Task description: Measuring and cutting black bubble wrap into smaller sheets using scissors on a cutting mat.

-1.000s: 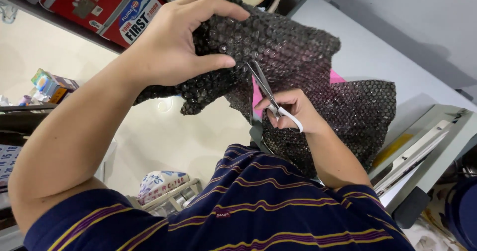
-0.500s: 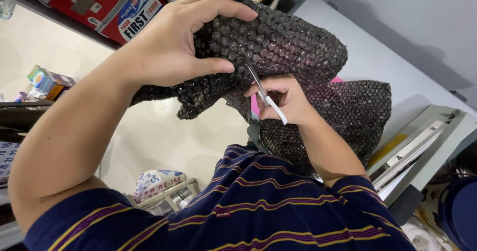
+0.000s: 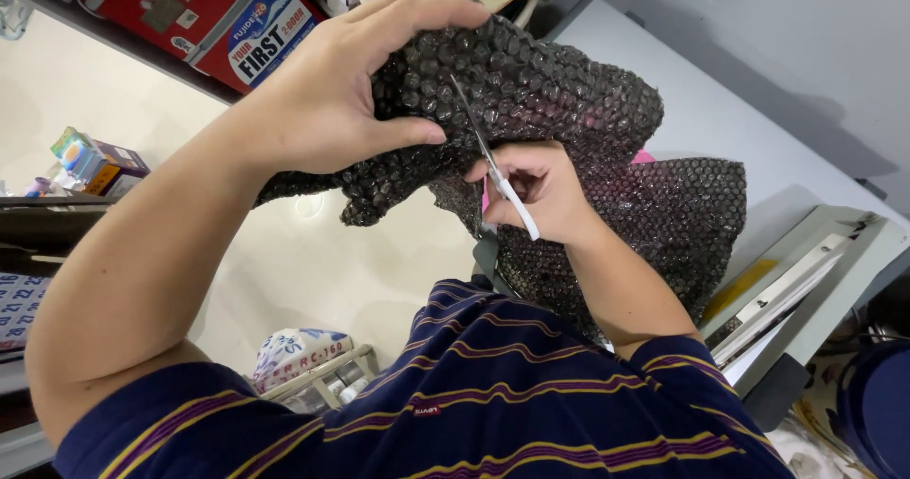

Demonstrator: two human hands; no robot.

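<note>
- The left hand (image 3: 332, 100) pinches a fold of the black bubble wrap (image 3: 569, 147), thumb below and fingers curled over the top.
- The right hand (image 3: 536, 195) is closed around the white handles of the scissors (image 3: 493, 171), blades pointing up into the wrap.
- The wrap hangs above the grey table (image 3: 720, 109), over the person's striped shirt (image 3: 493, 394).
</note>
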